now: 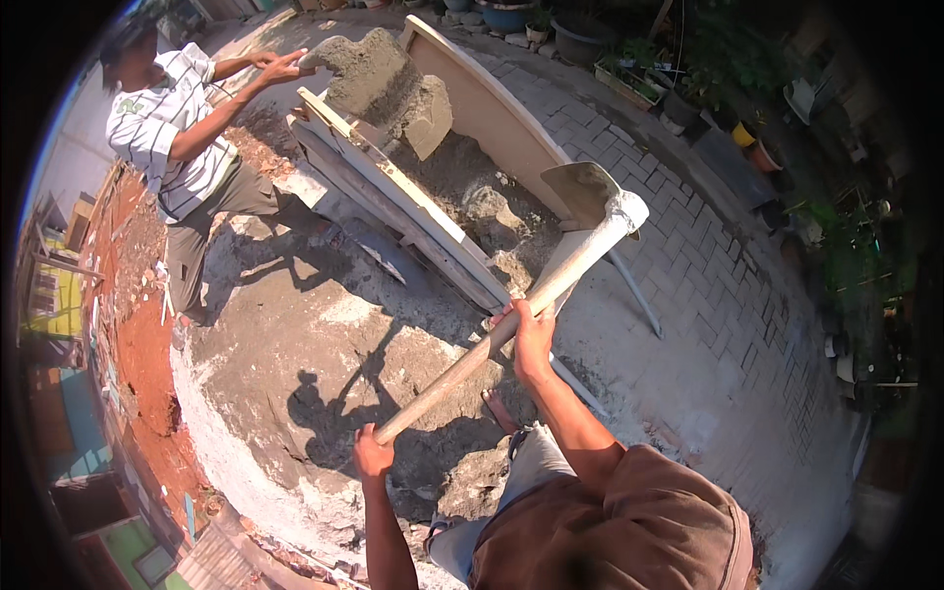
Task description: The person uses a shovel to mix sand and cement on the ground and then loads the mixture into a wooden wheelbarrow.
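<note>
Both my hands are closed around the wooden handle of a hoe (462, 371). My left hand (374, 451) grips the handle's butt end, low over the grey mortar heap (285, 359). My right hand (534, 336) holds it farther up, around the middle. The hoe's broad metal blade (580, 193) is raised at the right side of a wooden trough (482, 84), its socket crusted with pale mortar. Wet grey mortar (492, 202) lies inside the trough. Over the trough's far end is a mortar-covered mass (369, 84), its kind unclear, with a co-worker's hands (285, 67) at its left.
A co-worker (187, 128) in a striped shirt stands at the trough's far left. Grey paving (678, 226) runs along the right, with a thin pole (636, 293) on it. Potted plants (629, 84) line the far edge. Reddish soil (147, 364) borders the left.
</note>
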The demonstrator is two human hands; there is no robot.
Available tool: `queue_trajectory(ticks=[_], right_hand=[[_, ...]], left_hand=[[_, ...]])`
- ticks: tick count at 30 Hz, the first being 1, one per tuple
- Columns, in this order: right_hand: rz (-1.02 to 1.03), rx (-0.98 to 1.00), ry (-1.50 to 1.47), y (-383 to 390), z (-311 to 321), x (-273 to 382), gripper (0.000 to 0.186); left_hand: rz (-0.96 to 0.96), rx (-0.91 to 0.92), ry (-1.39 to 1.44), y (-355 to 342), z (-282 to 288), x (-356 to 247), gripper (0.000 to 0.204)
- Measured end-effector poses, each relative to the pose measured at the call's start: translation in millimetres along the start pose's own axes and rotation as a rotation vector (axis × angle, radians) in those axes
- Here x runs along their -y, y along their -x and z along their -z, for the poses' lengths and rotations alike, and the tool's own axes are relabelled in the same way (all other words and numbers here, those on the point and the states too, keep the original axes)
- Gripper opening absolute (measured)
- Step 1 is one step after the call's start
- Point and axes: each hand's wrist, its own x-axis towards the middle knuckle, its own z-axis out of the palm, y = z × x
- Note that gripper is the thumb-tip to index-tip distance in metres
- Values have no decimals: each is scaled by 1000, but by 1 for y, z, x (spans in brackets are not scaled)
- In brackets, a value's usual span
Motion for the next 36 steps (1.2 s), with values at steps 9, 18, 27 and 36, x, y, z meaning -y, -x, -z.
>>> queue_trajectory(ticks=[9,18,27,36], right_hand=[[-500,33,499,111,92,-122,29],[-346,377,282,172,-91,-185,21],[-223,583,659,313,-122,-434,27],[-1439,655,836,456,45,-611,24]], left_hand=[[623,383,17,323,-27,-30,28],[582,40,-2,262,52,54,22],[614,186,376,268,-1,217,38],[1066,475,173,382,16,198,36]])
